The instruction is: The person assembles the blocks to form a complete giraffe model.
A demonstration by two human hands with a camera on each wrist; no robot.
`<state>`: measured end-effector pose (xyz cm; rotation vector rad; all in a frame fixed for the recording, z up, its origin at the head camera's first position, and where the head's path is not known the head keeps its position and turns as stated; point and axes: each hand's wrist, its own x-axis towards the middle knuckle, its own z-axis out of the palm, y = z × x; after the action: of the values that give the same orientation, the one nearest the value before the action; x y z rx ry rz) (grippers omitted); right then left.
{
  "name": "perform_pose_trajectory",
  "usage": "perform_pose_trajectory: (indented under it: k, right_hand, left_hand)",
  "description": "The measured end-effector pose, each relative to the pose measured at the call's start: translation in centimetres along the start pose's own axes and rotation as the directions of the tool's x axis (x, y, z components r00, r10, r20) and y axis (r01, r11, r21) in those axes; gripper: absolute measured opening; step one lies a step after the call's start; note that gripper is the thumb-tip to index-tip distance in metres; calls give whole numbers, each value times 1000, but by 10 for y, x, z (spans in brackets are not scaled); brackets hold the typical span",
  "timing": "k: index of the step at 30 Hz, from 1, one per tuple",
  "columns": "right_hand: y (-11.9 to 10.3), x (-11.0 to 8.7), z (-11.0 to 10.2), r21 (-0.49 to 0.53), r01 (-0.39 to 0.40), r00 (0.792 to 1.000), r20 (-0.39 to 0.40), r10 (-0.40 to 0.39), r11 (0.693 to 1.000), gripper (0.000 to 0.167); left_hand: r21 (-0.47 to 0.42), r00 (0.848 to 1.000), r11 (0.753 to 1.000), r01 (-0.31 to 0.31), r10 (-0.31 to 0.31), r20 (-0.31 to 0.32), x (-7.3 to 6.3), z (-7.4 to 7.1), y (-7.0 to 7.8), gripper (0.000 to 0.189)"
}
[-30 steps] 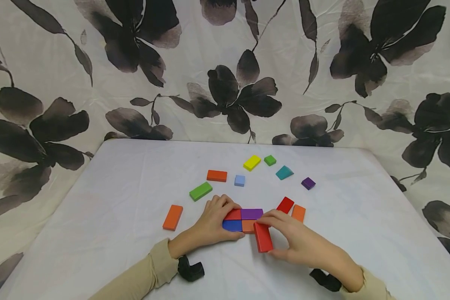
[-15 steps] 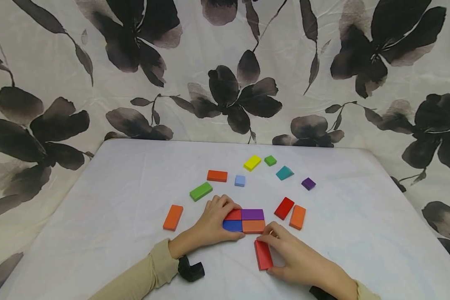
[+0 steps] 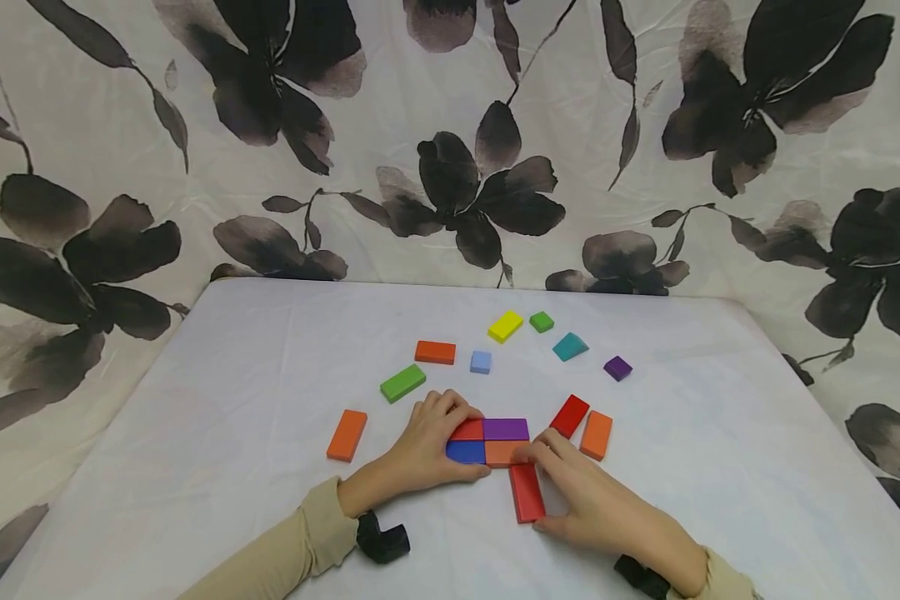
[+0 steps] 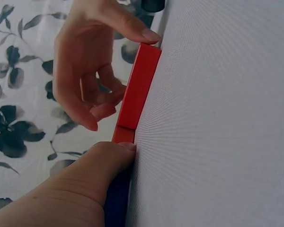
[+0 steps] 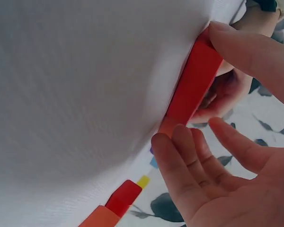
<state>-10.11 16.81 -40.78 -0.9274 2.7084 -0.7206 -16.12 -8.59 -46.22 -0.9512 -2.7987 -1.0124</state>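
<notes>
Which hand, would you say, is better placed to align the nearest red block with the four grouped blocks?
Right, most likely: the right hand holds the nearest red block by its ends, while the left hand is occupied gripping the blue block and the red one behind it.

The left arm [image 3: 281,537] and right arm [image 3: 690,567], in 2 beige cloth sleeves [image 3: 326,512], point toward the far edge of the white tabletop [image 3: 195,433]. The bare left hand [image 3: 429,442] has bent fingers; the bare right hand [image 3: 588,496] curves, thumb apart.
</notes>
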Motion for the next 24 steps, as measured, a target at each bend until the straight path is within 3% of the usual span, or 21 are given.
perform_pose_trajectory:
  k: [12,19,24]
  right_hand:
    - [-2,9,-3,1,-101,995,20,101,995,92]
    - [1,10,-3,6,-75,997,25,75,997,100]
    - [5,14,-6,27,-56,995,89,53,998,113]
  left_hand:
    - [15,1000,1000,-5,5,-11,0,-1,2,60]
    - [20,1000,1000,-7,7,-9,1,1,0,60]
    - [27,1000,1000,-1,1,-4,1,0,1,60]
